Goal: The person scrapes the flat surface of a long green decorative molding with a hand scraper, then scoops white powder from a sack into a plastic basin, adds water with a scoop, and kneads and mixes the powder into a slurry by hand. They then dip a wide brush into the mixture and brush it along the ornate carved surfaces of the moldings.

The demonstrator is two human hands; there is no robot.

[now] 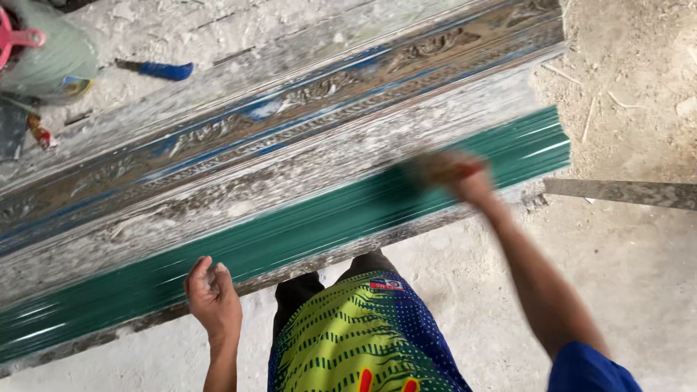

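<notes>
A long carved moulding point(290, 109), white-crusted with blue traces, runs slantwise across the view. Its near fluted band point(305, 229) is wet glossy green. My right hand point(457, 174) is blurred with motion over that green band and is closed around something dark, likely a brush, though the blur hides it. My left hand point(213, 294) rests against the moulding's lower edge with fingers curled loosely and nothing in it.
A blue-handled tool point(156, 70) lies on the dusty slab at the upper left, beside a pale sack point(51, 51) and a pink object point(14, 40). A flat grey board point(624, 192) sticks out at right over the sandy floor.
</notes>
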